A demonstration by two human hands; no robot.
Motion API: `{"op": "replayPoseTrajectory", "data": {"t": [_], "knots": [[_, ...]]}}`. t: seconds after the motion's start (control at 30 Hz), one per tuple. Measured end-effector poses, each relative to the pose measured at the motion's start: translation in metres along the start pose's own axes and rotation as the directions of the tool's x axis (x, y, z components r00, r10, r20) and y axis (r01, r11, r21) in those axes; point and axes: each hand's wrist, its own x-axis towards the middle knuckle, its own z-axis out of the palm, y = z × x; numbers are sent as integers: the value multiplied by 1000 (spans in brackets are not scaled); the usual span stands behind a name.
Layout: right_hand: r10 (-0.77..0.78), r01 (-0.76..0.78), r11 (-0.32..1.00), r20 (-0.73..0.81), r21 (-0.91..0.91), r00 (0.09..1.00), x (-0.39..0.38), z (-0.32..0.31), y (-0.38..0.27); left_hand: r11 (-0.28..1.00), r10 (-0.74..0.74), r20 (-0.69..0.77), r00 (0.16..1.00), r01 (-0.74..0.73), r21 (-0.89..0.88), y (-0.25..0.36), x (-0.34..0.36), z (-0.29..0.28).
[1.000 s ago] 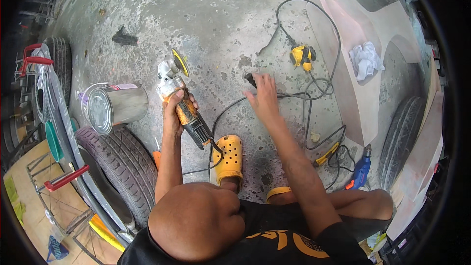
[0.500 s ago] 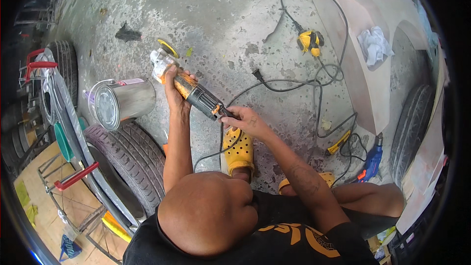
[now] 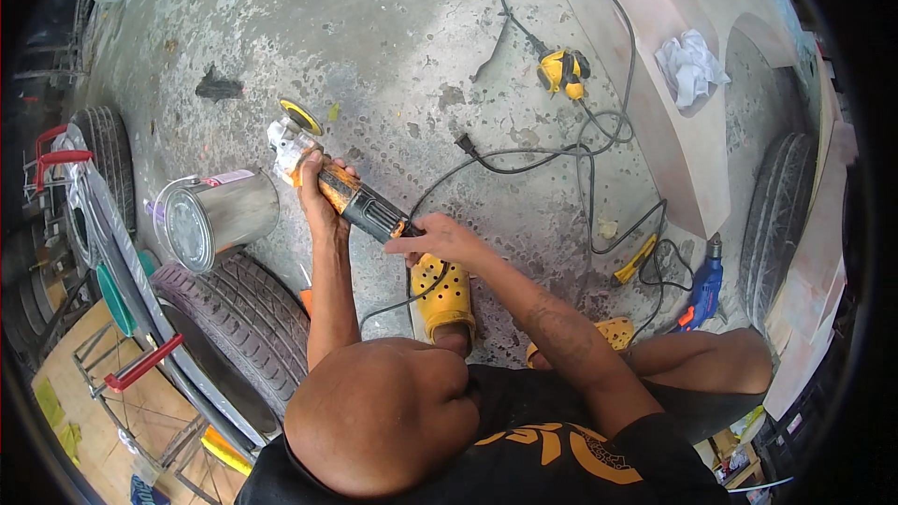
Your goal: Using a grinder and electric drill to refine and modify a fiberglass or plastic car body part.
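An angle grinder (image 3: 372, 216) with a worn orange and black body and a pale metal head is held above the floor, slanting from upper left to lower right. A round yellow-edged pad (image 3: 300, 118) is fitted at its far end. My left hand (image 3: 320, 189) is wrapped around the front of the body, just behind the metal head. At the rear end my right hand (image 3: 441, 239) is closed on the grinder, its fingertips partly hidden. The dark power cord (image 3: 398, 304) hangs from that end and crosses a yellow clog (image 3: 445, 299) below.
A metal paint can (image 3: 245, 213) lies tipped beside a tire (image 3: 241, 309) on the left. Cords and a yellow socket block (image 3: 563, 73) lie ahead. On the right are a pale molded panel (image 3: 669, 145) with a white crumpled cloth (image 3: 691, 67), and a blue drill (image 3: 703, 290).
The view has shifted slightly, so the floor objects sit further left. My right hand has gone from fingertips at the grinder's rear to a fuller hold around it. My left hand keeps its grip.
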Motion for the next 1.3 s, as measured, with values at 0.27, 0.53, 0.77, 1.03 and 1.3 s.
{"op": "replayPoseTrajectory", "data": {"t": [0.27, 0.53, 0.77, 1.03, 1.3], "knots": [[-83, 66, 991, -151, -114, 985, 20, 17, 19, 982, 65, 121, 990, -85, 169, 4, -28, 39], [14, -15, 1000, -87, -5, 996, 16, 14, 23, 934, 23, 176, 984, -84, 347, -3, -25, 45], [-750, 142, 628, -546, -765, 374, 15, -83, 9, 627, 44, 192, 980, -176, 759, 20, -15, 28], [-767, 121, 494, -366, -861, 527, 43, -109, 4, 419, 20, 283, 959, -265, 868, -9, -20, 13], [-718, 245, 615, -403, -750, 568, 56, -120, -5, 275, -21, 297, 955, -280, 920, -14, -19, 24]]}}
